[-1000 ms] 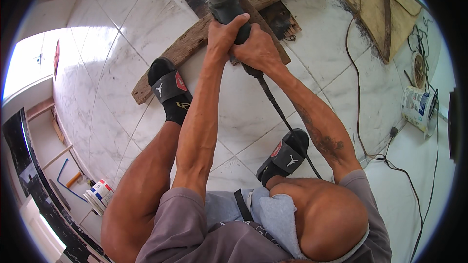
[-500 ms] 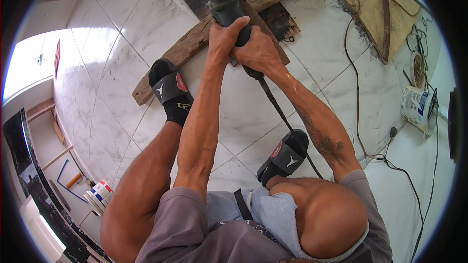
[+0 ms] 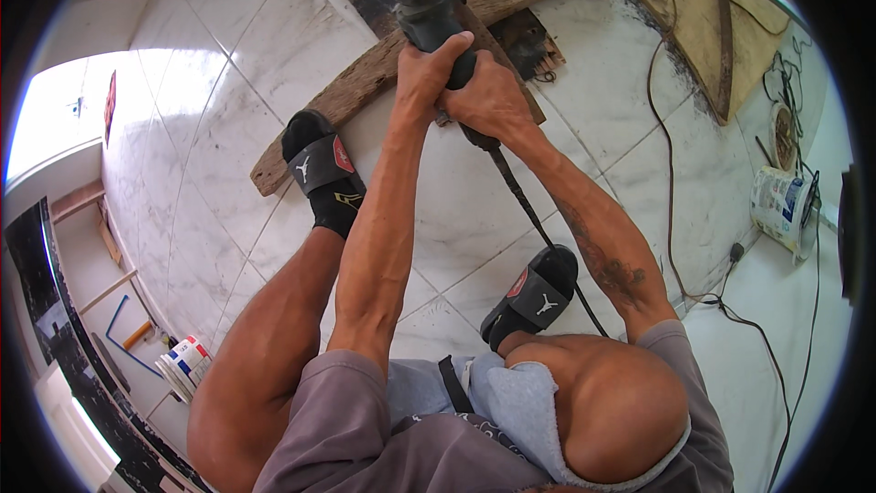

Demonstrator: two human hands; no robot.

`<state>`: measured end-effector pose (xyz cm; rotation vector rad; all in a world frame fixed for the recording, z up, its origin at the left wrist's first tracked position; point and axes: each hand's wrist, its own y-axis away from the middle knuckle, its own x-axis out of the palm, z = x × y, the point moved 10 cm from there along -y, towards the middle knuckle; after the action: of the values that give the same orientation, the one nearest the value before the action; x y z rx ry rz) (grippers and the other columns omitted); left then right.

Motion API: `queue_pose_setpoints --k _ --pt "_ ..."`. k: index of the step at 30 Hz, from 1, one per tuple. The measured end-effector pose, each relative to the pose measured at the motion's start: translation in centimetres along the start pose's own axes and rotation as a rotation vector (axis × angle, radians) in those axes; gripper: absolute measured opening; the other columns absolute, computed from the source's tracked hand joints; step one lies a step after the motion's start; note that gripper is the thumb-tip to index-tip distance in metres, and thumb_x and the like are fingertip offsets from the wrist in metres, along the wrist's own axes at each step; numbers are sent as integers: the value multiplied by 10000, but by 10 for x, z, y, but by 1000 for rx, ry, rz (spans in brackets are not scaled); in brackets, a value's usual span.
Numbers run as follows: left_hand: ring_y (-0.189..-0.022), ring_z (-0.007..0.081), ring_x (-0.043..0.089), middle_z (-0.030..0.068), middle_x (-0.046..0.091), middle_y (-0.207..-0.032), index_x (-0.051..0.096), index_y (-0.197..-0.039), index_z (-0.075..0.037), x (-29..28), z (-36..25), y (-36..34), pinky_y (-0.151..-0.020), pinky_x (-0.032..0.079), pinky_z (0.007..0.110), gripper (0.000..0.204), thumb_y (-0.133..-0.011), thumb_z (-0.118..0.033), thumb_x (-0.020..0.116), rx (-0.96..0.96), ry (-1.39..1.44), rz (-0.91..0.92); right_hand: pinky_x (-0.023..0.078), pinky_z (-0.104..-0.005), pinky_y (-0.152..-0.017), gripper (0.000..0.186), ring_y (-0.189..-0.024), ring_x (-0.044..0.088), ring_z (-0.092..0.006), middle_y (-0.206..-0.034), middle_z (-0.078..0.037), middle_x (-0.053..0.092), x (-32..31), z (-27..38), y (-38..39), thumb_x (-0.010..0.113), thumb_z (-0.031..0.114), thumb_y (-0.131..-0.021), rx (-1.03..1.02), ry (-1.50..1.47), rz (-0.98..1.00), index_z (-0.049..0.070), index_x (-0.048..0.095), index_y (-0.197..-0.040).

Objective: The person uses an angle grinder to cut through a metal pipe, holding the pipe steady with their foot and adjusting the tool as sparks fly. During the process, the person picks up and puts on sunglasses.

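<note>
At upper centre, 2 hands (image 3: 494,99) clamp the tool (image 3: 427,23); best grip firmly and route the cord (image 3: 507,175) clear of the right sandal (image 3: 540,297).

Black power tool (image 3: 427,26), brown grained beam (image 3: 354,91), white grey-veined tiles (image 3: 447,219)

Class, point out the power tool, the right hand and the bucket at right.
Power tool (image 3: 431,20), head view: dark body.
Right hand (image 3: 493,99), head view: back of hand.
Bucket (image 3: 776,204), head view: pale outer wall.
</note>
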<state>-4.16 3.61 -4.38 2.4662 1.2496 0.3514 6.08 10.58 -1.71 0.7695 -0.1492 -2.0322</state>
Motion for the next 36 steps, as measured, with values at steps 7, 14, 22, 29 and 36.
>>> queue_pose_setpoints --k 7,14,22,29,36 --pt "-852 189 673 106 675 -1001 629 -1132 29 3 0 3 -759 554 331 503 -792 -288 821 -1 9 14 581 -411 -767 657 -851 726 -374 -892 -260 701 2 -5 -1 766 315 -687 -15 -6 -9 -143 529 -1095" --pt "-868 193 672 106 670 -1017 611 -1157 23 0 3 1 -768 555 333 525 -789 -286 822 -5 -5 23 583 -405 -753 671 -838 728 -364 -889 -257 702 3 -2 -1 785 315 -665 -12 -14 0 -139 533 -1090" --pt "-874 197 674 113 666 -1017 604 -1164 27 2 2 3 -771 559 337 533 -787 -280 821 -1 -3 19 583 -396 -730 666 -814 730 -343 -867 -238 705 1 -4 0 792 304 -650 -17 -7 -16 -137 540 -1081" --pt "-878 196 675 117 668 -1029 600 -1168 29 1 2 3 -769 562 338 540 -786 -281 822 10 -18 10 570 -416 -818 715 -908 724 -375 -964 -275 706 3 -6 2 793 385 -683 28 -7 51 -125 555 -1124" --pt "-873 198 677 117 672 -1026 605 -1168 32 3 3 6 -767 561 338 530 -792 -274 819 -5 -10 2 563 -412 -834 696 -927 720 -379 -976 -273 707 1 -8 3 797 383 -682 26 0 32 -113 565 -1112"
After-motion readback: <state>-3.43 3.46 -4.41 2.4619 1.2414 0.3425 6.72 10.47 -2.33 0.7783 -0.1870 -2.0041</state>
